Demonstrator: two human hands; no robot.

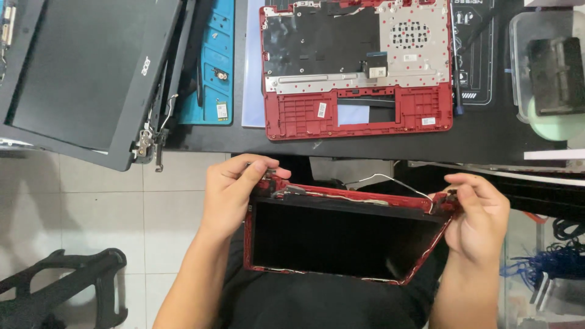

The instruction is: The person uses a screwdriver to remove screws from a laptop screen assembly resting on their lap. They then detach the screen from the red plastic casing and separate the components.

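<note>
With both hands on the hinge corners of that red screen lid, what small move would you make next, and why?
Probably ease the loose white cable clear of the right hinge corner. The left hand and right hand each pinch a top corner of the red screen lid, and the cable arcs into the right one, where it may snag.

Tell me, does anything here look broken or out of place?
Yes. The red laptop screen held by the left hand and right hand sits askew in its frame, with loose wires trailing. A black screen overhangs the desk edge.
</note>
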